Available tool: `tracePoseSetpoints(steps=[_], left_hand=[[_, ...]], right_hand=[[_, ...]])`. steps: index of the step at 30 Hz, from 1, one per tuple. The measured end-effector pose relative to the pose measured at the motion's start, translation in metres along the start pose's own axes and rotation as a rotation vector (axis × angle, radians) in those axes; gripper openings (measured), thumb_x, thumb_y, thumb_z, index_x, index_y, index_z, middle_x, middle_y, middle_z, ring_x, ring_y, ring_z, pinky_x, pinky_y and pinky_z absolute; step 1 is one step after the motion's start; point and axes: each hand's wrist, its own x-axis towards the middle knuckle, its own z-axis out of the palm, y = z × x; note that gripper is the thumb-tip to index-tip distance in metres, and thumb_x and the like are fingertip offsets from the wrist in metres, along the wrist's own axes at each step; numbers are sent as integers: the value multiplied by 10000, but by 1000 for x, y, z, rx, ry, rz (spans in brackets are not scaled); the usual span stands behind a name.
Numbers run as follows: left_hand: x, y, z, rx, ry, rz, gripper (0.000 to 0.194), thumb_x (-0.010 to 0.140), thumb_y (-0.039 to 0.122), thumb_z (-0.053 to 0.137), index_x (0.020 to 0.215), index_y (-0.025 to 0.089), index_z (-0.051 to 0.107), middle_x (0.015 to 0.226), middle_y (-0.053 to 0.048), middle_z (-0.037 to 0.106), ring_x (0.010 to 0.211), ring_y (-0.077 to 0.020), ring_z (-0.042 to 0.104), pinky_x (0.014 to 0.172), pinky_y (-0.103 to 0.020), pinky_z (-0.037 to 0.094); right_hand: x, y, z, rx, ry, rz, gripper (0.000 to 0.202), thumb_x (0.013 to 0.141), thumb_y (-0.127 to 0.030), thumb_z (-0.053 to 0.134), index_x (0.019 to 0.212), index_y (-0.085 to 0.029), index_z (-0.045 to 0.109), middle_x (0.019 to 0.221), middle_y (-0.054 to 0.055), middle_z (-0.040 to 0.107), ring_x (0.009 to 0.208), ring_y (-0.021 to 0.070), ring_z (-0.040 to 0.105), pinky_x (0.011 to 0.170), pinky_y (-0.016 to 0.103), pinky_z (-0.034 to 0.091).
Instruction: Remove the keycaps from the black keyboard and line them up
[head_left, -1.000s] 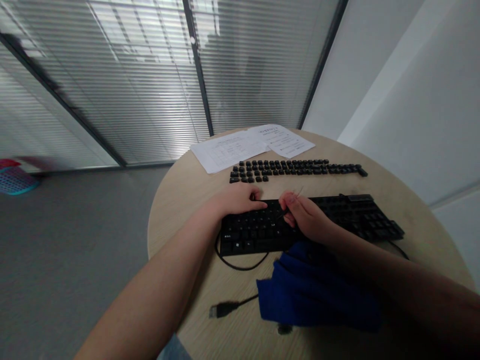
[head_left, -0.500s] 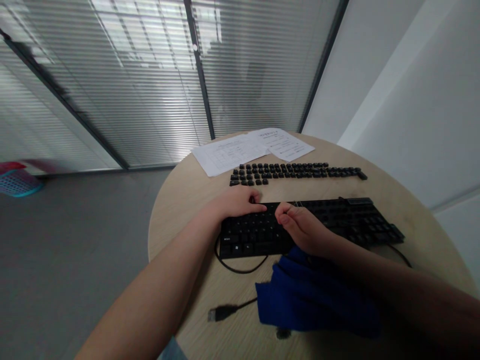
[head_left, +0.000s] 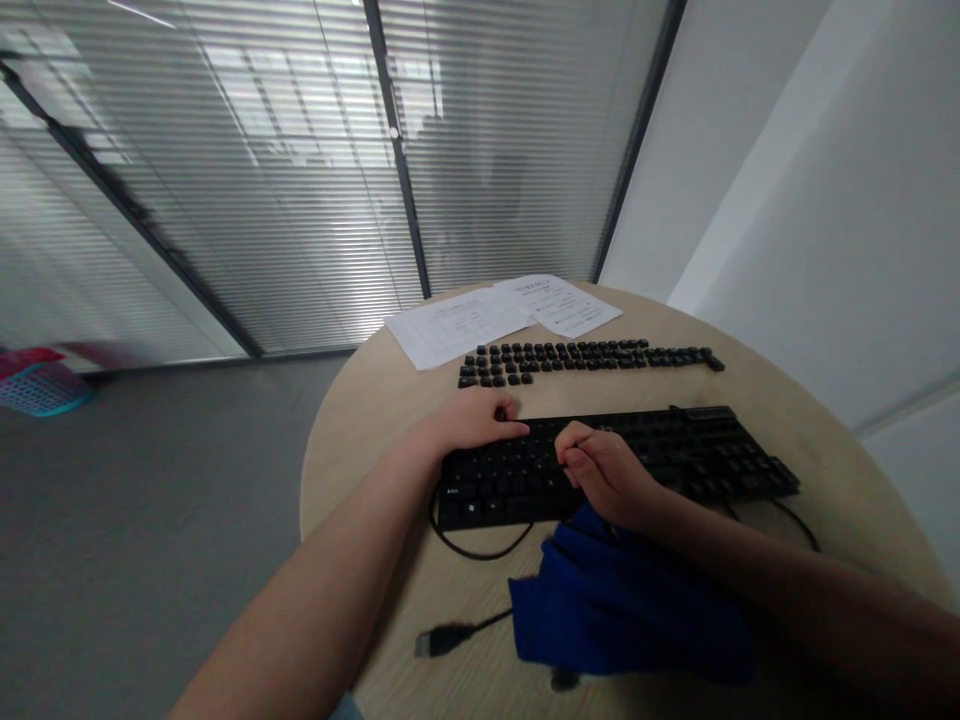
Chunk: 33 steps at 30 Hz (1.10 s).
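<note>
A black keyboard (head_left: 517,470) lies across the round table, several of its left-hand keys still in place. My left hand (head_left: 480,418) grips its far left edge, thumb on top and fingers curled at the back. Over the keyboard's middle, my right hand (head_left: 607,475) is closed in a pinch. What it pinches is mostly hidden; thin wire-like bits show behind the knuckles. Beyond the keyboard, loose black keycaps (head_left: 555,357) lie in rows. Under my right forearm is a crumpled blue cloth (head_left: 600,600).
Printed papers (head_left: 457,325) lie at the far side of the wooden table (head_left: 352,440). A cable with a USB plug (head_left: 446,638) sticks out left of the cloth. A basket (head_left: 45,385) stands on the floor at left. Glass partitions with blinds (head_left: 300,200) rise behind.
The view has tilted slightly, so everything sits a little lower. Both hands keep nearly the same place and grip at the keyboard.
</note>
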Motion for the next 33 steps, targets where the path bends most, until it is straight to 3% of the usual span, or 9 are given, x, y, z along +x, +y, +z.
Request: tracePoseSetpoints(steps=[2,6,9,16,21,25,33], left_hand=[[0,-1,0,2,-2,-8,364,832,560,588,747,208,627,713,-7,630,658,-160,522,596,-289,311],[0,-2,1,-15,-8,-16,350,824,552,605,750,211,625,725,-9,636,672,-167,531,608,-295,323],[0,-2,-1,-67,-10,2,323,834,521,604,763,207,628,734,-7,641,689,-166,544,626,-293,345],[-5,8,-13,-246,139,22,288,875,434,560,759,181,632,752,-23,640,693,-148,545,649,-293,392],[-8,20,-13,-370,102,47,308,865,461,583,811,166,654,755,-21,637,693,-139,547,618,-277,396],[-7,24,-10,-376,99,88,296,861,451,594,793,167,644,745,-11,627,693,-137,548,615,-275,392],[-8,24,-10,-331,103,52,257,836,424,601,759,179,619,732,-5,617,674,-140,535,605,-283,372]], right_hand=[[-1,3,2,96,43,44,388,1019,-498,370,765,-236,501,589,-10,523,516,144,491,531,280,373],[0,9,8,377,277,202,427,1012,-592,318,801,-247,456,531,-39,490,445,131,454,441,247,351],[1,11,11,432,289,205,411,996,-609,362,828,-246,456,537,-46,485,438,124,449,422,236,343],[-3,10,8,210,246,79,288,1035,-465,368,906,-245,500,696,-3,536,540,131,458,517,277,378],[-1,4,5,-22,201,-75,139,1024,-309,400,962,-244,505,794,24,552,687,170,528,654,323,430],[1,2,5,-118,211,-196,79,988,-214,431,940,-233,492,812,19,545,706,166,526,664,306,430],[4,1,5,-170,188,-296,84,979,-189,468,906,-226,485,782,6,524,722,161,518,664,282,421]])
